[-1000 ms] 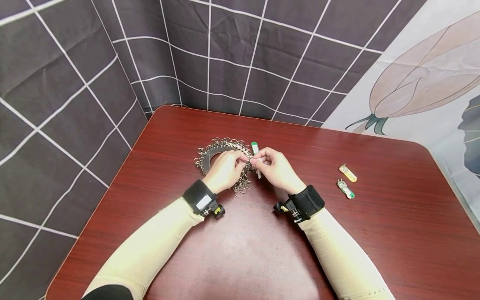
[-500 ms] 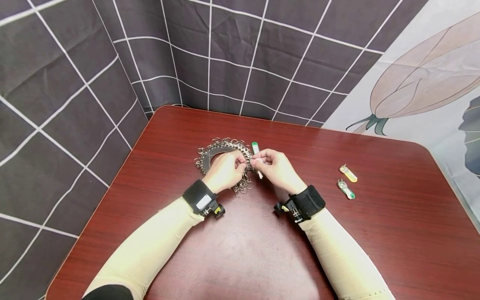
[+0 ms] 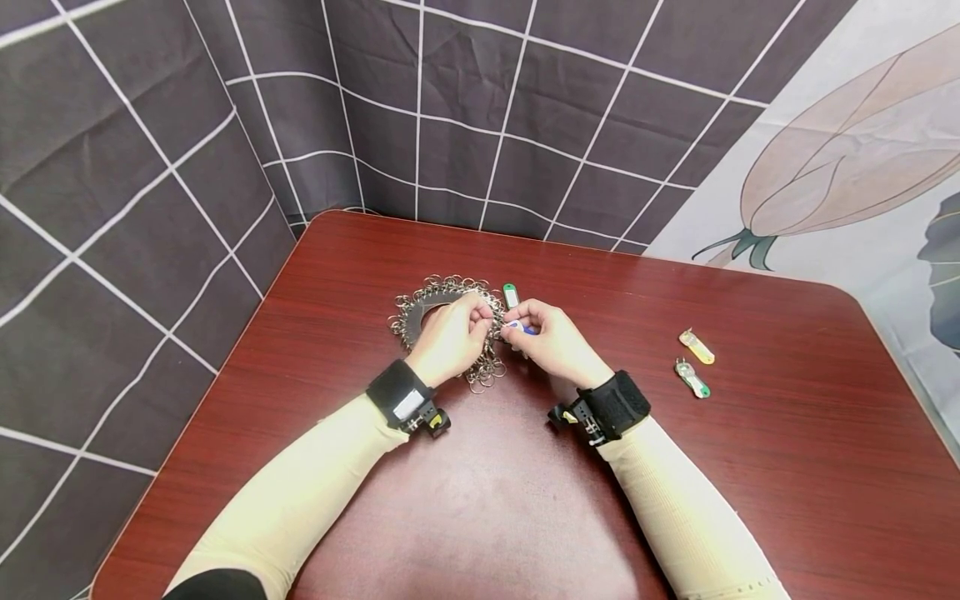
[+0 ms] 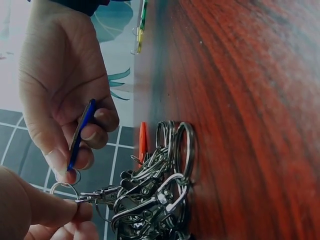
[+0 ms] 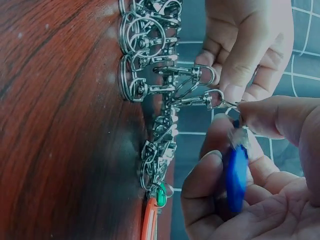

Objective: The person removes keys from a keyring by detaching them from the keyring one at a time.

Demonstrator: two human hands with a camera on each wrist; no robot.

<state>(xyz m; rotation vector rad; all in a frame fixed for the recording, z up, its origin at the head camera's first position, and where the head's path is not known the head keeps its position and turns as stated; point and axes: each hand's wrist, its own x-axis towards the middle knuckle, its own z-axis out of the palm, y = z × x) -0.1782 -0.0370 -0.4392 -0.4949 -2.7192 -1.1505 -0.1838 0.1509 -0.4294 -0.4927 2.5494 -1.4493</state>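
While the left hand (image 3: 450,337) pinches a clasp ring (image 4: 63,188), the right hand (image 3: 551,340) pinches a blue tag (image 5: 236,172) (half hidden by fingers).

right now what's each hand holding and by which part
The right hand pinches a blue key tag by its flat sides, near its ring end. The left hand pinches a small split ring joined to a metal clasp.

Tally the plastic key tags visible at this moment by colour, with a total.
Blue key tag: 1, pinched in the right hand
Green key tags: 2
Yellow key tag: 1
Orange key tag: 1
Total: 5
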